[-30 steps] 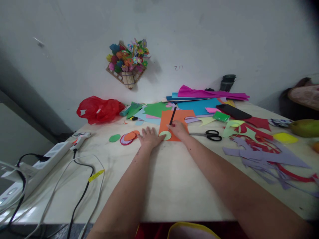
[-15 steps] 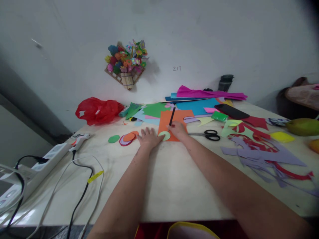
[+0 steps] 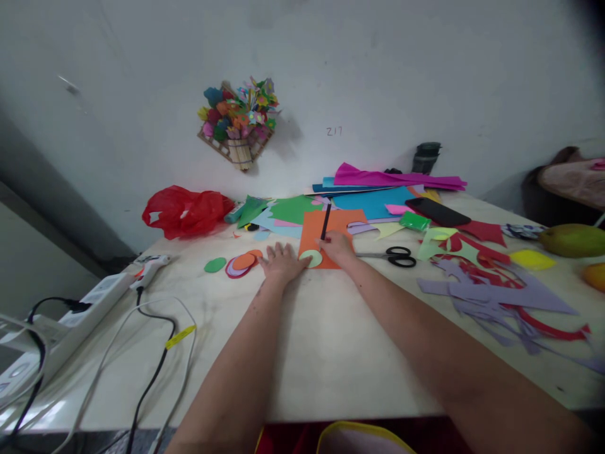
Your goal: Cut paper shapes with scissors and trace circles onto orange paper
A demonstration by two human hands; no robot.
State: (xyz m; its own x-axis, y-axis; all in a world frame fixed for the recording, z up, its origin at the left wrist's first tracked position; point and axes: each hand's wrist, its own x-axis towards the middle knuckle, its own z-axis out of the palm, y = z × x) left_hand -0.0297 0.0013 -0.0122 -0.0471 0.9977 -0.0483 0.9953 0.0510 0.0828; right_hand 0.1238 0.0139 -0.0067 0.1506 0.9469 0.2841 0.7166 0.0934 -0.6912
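An orange sheet lies on the table in front of me, with a pale green circle on its lower left corner. My left hand is spread flat, its thumb pressing on the circle's left side. In my right hand a black pencil is pinched, its upper end leaning slightly right and its lower end near the circle's right edge. The exact tip is too small to make out. Left of my left hand lie cut circles: a green one and a small stack topped by orange circles.
Black-handled scissors lie right of my right hand. Purple scraps and a black phone are farther right. Coloured sheets and a red plastic bag line the back. A power strip and cables run along the left.
The pencil's lower end and my right hand have shifted very slightly beside the circle. My left hand stays in place on the circle; the whole view has drifted a little.
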